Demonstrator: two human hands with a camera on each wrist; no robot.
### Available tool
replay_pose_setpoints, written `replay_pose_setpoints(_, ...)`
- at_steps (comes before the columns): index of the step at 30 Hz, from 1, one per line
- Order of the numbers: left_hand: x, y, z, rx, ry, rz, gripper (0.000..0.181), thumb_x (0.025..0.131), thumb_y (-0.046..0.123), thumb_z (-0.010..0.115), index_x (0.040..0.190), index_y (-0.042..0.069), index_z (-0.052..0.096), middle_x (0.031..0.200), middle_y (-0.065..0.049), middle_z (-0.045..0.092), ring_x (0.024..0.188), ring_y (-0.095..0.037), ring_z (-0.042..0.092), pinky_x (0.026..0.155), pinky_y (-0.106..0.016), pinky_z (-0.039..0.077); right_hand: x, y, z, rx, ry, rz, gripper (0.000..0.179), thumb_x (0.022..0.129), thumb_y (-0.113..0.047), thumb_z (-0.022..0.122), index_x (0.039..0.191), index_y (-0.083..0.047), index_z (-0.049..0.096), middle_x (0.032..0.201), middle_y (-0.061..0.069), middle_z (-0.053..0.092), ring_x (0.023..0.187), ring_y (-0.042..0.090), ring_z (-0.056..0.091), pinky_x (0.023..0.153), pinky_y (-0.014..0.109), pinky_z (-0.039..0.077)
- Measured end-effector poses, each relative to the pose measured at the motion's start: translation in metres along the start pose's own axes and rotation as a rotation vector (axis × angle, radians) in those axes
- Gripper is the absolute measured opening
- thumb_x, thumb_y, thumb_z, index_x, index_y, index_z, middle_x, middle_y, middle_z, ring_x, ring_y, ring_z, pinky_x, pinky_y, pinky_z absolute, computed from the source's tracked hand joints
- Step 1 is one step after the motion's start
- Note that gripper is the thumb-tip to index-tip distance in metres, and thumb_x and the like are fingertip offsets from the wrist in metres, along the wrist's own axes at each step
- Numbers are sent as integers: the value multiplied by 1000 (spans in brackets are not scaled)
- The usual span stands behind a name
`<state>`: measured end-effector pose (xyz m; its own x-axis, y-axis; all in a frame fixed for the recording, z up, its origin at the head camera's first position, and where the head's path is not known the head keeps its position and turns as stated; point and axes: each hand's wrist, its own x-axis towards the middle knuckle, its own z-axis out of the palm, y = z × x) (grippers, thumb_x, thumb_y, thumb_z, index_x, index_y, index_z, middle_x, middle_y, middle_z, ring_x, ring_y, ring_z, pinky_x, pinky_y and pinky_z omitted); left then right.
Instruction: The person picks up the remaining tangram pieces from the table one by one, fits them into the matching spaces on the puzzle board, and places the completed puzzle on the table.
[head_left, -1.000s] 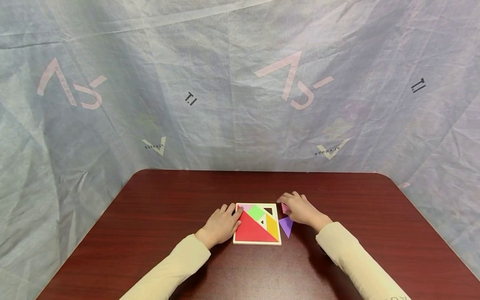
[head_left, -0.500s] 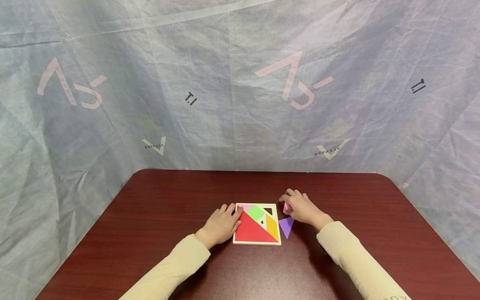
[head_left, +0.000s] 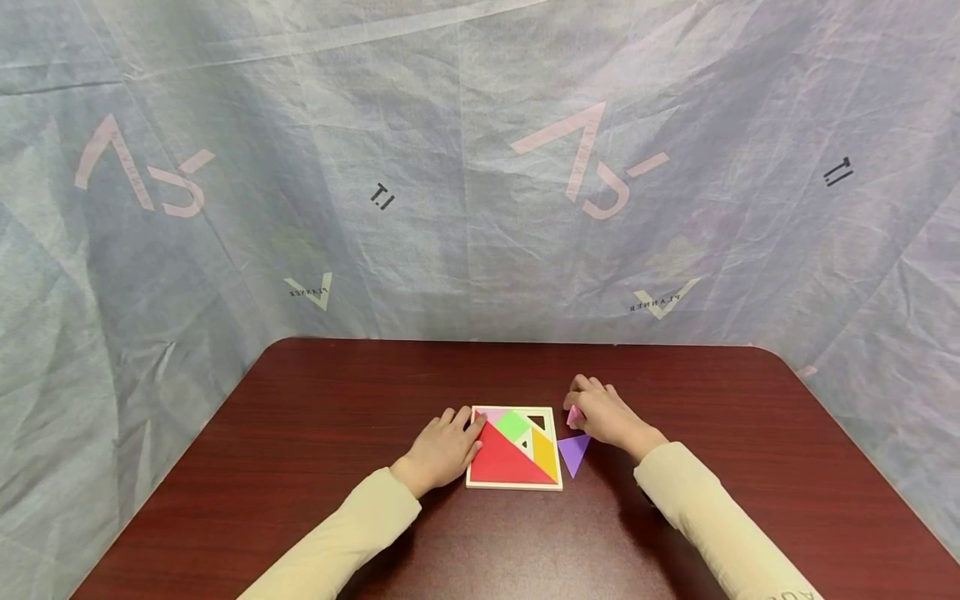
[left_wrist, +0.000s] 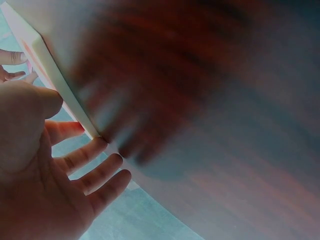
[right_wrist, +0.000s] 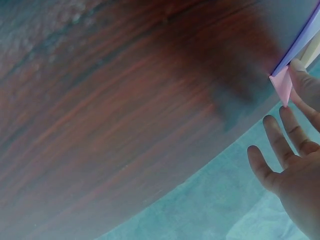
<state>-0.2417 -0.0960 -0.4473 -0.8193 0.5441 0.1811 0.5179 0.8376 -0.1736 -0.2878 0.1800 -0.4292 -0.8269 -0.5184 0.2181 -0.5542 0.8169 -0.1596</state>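
A square tangram tray with a pale frame lies mid-table. In it are a large red triangle, a yellow parallelogram, a green square and a pale pink piece; two dark triangular openings show too. My left hand rests against the tray's left edge, its fingers extended along the frame. Right of the tray, my right hand pinches a small pink triangle, tilted up, between thumb and fingers. A purple triangle lies beside the tray, just below that hand.
The dark red wooden table extends around the tray on all sides. A grey printed cloth hangs behind its far edge and along both sides.
My right hand has shifted slightly right, away from the tray, and the pink triangle has turned in its fingers. The purple triangle has moved a little. The left hand has stayed put.
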Motion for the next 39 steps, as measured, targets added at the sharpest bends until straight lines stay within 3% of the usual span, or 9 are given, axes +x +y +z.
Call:
replay_pose_setpoints(14,0,0,2,1,-3,-1,41,94,35,47,129,13,52,120,-11,49,100,-25,49,82,-36,46,0,0,-1,12,38,-28,14,72,-5,74,83,-12,68,89,2,52,83,20,50,70,37,36)
replay_pose_setpoints(24,0,0,1,16,-3,3,42,94,35,46,129,14,51,120,-11,49,99,-25,50,81,-36,46,1,0,0,-18,83,-57,23,74,9,61,82,-12,67,85,1,52,82,20,52,69,38,38)
replay_pose_setpoints(39,1,1,-3,3,-23,-8,41,94,34,47,129,13,51,120,-10,48,102,-26,50,82,-37,46,1,-3,-6,-11,107,-89,21,76,9,59,81,-10,66,81,3,55,79,21,53,69,40,40)
